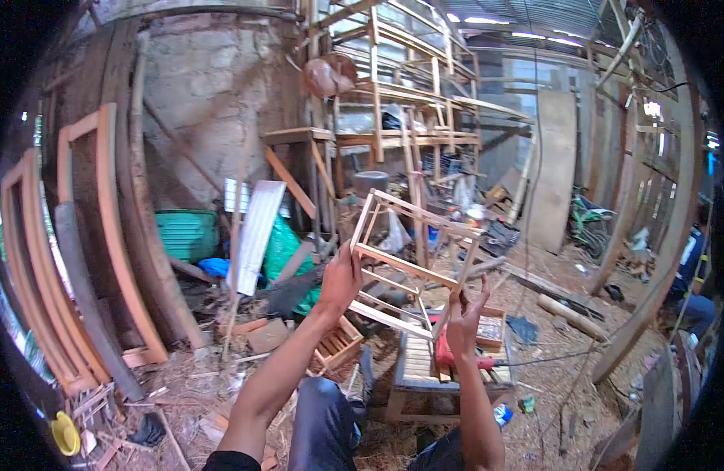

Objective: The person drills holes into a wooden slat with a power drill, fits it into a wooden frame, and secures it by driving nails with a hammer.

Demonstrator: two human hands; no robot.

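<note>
A red drill [454, 357] lies on the slatted wooden stool [415, 370].

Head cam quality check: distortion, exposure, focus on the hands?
Head view: strong fisheye with black corners, and the post at the right edge looks bowed; roof light strips are blown out; the left side sits in shade; left hand, right hand and wooden frame are evenly lit and fairly sharp, with no clear motion blur; the outer rim is soft.
</note>
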